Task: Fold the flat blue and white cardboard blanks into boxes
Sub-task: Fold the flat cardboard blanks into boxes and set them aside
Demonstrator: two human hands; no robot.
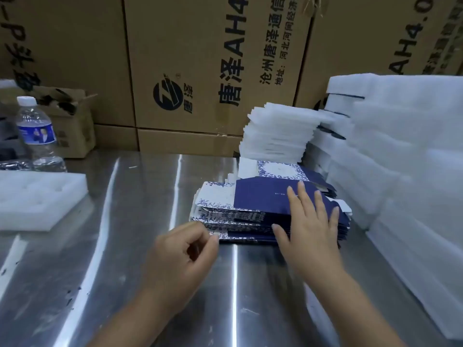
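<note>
Right hand (309, 229) rests flat on the blank stack (260, 196)

Centre brown carton (200, 58): round logo with "唐泽"; large "唐泽AH4", cut off at the top; smaller "沧州唐泽通信"; address line "地址:河北河间经济", cut off.
Right brown carton (400, 33): "AH4.0".
Left brown carton (62, 46): partial black characters, illegible.
Water bottle (37, 131): blue label, print illegible.
Top blue blank (263, 196): pale print, too small to read.
</note>
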